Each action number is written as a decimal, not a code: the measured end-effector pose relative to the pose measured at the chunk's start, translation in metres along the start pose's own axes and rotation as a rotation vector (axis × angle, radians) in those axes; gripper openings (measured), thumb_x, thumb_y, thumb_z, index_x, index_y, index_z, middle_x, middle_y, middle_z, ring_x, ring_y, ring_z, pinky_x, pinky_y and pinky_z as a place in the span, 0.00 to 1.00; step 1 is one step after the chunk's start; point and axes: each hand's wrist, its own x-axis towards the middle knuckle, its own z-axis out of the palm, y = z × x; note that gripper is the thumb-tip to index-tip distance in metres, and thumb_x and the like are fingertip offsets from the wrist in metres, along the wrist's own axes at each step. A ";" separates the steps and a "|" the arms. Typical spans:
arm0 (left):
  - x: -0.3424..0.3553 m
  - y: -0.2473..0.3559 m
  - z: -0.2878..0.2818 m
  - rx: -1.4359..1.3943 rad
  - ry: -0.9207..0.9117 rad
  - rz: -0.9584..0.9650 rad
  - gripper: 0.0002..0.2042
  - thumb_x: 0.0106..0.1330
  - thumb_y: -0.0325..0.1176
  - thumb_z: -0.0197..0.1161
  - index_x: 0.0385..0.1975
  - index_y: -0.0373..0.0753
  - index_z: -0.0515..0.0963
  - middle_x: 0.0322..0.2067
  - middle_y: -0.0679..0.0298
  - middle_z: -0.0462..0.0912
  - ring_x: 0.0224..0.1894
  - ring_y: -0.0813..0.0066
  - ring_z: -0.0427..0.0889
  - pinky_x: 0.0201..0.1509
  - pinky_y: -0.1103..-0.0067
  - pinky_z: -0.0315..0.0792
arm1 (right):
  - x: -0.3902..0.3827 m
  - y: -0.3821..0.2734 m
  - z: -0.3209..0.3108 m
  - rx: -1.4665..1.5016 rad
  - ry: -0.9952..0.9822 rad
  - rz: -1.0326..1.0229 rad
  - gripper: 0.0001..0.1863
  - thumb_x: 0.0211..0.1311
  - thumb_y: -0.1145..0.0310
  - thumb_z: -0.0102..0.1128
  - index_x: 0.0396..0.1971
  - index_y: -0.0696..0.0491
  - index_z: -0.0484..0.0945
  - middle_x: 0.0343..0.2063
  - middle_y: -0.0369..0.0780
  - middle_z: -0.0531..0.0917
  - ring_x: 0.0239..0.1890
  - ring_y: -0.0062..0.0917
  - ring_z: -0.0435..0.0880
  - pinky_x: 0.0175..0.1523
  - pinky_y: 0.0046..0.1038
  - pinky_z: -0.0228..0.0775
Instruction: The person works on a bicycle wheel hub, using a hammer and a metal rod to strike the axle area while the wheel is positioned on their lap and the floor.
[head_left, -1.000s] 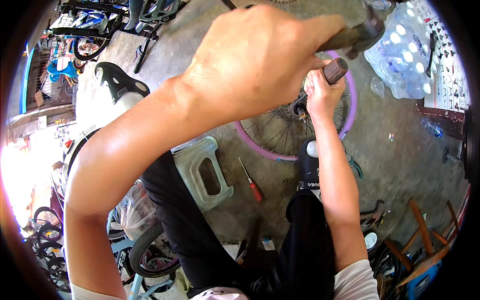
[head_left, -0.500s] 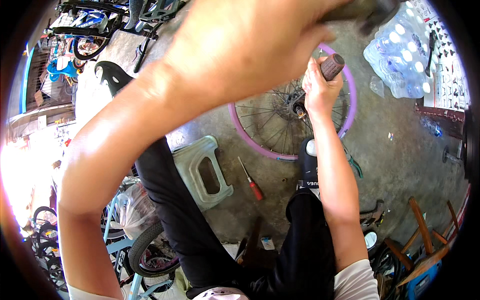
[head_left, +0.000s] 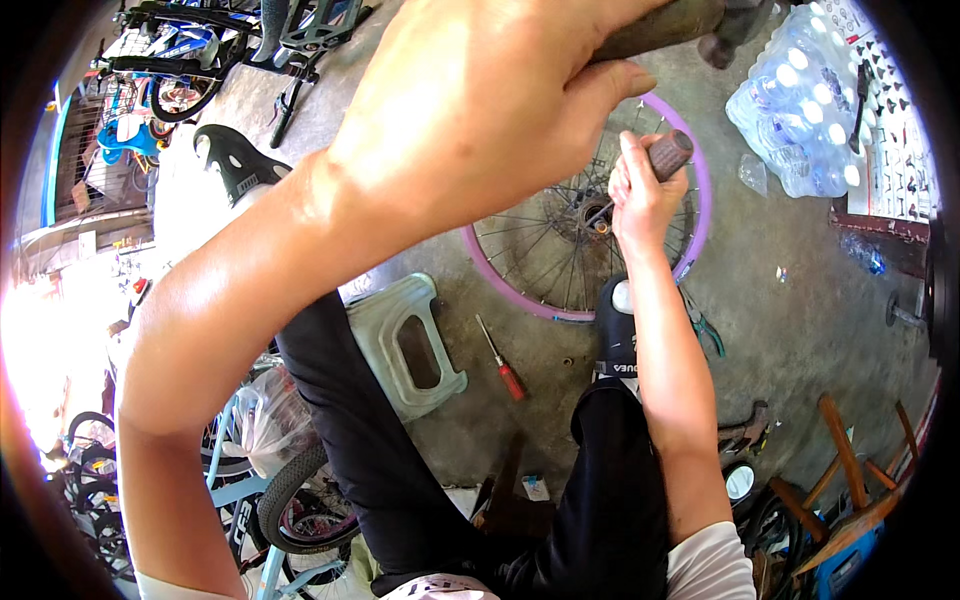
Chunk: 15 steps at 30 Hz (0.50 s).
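Observation:
My left hand (head_left: 500,100) is raised close to the camera, closed on the dark handle of a hammer (head_left: 665,30); the hammer's head is partly cut off by the top edge. Lower down, my right hand (head_left: 643,195) grips a screwdriver (head_left: 671,155) by its brown ribbed handle. Its thin shaft slants toward the hub (head_left: 597,217) of a bicycle wheel with a pink-purple rim (head_left: 706,190), which lies flat on the floor. Whether the tip touches the hub I cannot tell. The left arm and hand hide part of the wheel.
A red-handled screwdriver (head_left: 510,380) lies beside a pale plastic stool (head_left: 440,385). Green-handled pliers (head_left: 708,330) rest near my right foot (head_left: 618,325). Wrapped water bottles (head_left: 795,105) stand at the upper right, bicycles (head_left: 215,50) at the upper left, a wooden frame (head_left: 845,470) at the lower right.
My left hand, smeared by motion before, now shows sharply, with the hammer a little further left. The brown screwdriver handle has shifted slightly right and down. The wheel has barely moved.

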 end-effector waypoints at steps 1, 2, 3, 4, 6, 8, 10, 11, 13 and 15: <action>0.002 0.001 -0.003 -0.028 0.021 -0.003 0.27 0.63 0.27 0.67 0.64 0.32 0.73 0.40 0.43 0.86 0.38 0.44 0.88 0.40 0.65 0.82 | 0.003 -0.006 -0.001 0.014 -0.012 0.004 0.12 0.66 0.74 0.70 0.35 0.51 0.72 0.18 0.30 0.73 0.13 0.11 0.65 0.18 0.19 0.52; -0.001 0.006 -0.007 -0.011 0.009 -0.051 0.26 0.64 0.27 0.67 0.63 0.32 0.74 0.40 0.43 0.86 0.38 0.45 0.88 0.40 0.65 0.82 | 0.005 -0.012 0.007 0.074 -0.009 -0.013 0.11 0.66 0.75 0.70 0.34 0.51 0.72 0.17 0.30 0.72 0.13 0.12 0.65 0.18 0.19 0.53; -0.005 0.008 -0.008 0.007 -0.011 -0.089 0.26 0.64 0.27 0.68 0.63 0.32 0.74 0.40 0.43 0.86 0.38 0.45 0.88 0.40 0.66 0.82 | 0.009 -0.015 0.010 0.075 -0.022 -0.022 0.11 0.66 0.75 0.69 0.34 0.52 0.72 0.17 0.30 0.72 0.13 0.12 0.65 0.18 0.19 0.53; -0.008 0.010 -0.010 0.026 -0.032 -0.125 0.26 0.64 0.28 0.68 0.63 0.32 0.75 0.39 0.43 0.87 0.38 0.46 0.88 0.40 0.67 0.82 | 0.013 -0.016 0.013 0.075 -0.039 -0.035 0.11 0.67 0.75 0.69 0.34 0.52 0.73 0.17 0.30 0.72 0.14 0.12 0.66 0.18 0.19 0.53; -0.013 0.011 -0.011 0.014 -0.069 -0.160 0.26 0.64 0.28 0.68 0.63 0.32 0.75 0.38 0.44 0.87 0.37 0.47 0.89 0.39 0.68 0.82 | 0.017 -0.014 0.012 0.059 -0.075 -0.055 0.10 0.67 0.75 0.69 0.34 0.52 0.73 0.17 0.30 0.72 0.14 0.12 0.66 0.19 0.19 0.54; -0.019 0.007 -0.007 -0.096 -0.068 -0.172 0.26 0.63 0.28 0.69 0.63 0.32 0.75 0.37 0.45 0.87 0.37 0.48 0.89 0.39 0.68 0.82 | 0.016 -0.011 0.014 0.039 -0.096 -0.063 0.10 0.67 0.75 0.69 0.34 0.52 0.74 0.17 0.30 0.72 0.14 0.12 0.67 0.19 0.19 0.55; -0.023 0.004 -0.003 -0.176 -0.042 -0.162 0.26 0.63 0.28 0.69 0.63 0.33 0.76 0.36 0.45 0.87 0.36 0.49 0.89 0.38 0.69 0.82 | 0.012 -0.009 0.015 0.008 -0.098 -0.063 0.09 0.67 0.75 0.69 0.34 0.53 0.74 0.17 0.30 0.73 0.14 0.11 0.67 0.19 0.20 0.55; -0.025 0.002 -0.001 -0.174 -0.026 -0.154 0.26 0.63 0.28 0.69 0.63 0.33 0.76 0.35 0.46 0.87 0.35 0.49 0.89 0.38 0.69 0.82 | 0.010 -0.008 0.016 0.005 -0.097 -0.055 0.09 0.67 0.75 0.69 0.35 0.53 0.74 0.17 0.30 0.73 0.14 0.11 0.67 0.19 0.20 0.55; -0.027 0.001 0.000 -0.172 -0.014 -0.153 0.26 0.63 0.28 0.69 0.62 0.33 0.76 0.35 0.46 0.87 0.34 0.50 0.90 0.37 0.69 0.82 | 0.009 -0.007 0.017 -0.002 -0.095 -0.045 0.09 0.66 0.75 0.70 0.35 0.53 0.75 0.17 0.30 0.73 0.14 0.11 0.67 0.19 0.20 0.56; -0.027 0.000 0.002 -0.161 -0.020 -0.165 0.26 0.63 0.28 0.69 0.62 0.32 0.76 0.35 0.45 0.87 0.34 0.50 0.89 0.37 0.69 0.82 | 0.008 -0.005 0.014 -0.030 -0.102 -0.052 0.10 0.66 0.75 0.70 0.34 0.53 0.75 0.18 0.30 0.74 0.15 0.11 0.68 0.19 0.19 0.56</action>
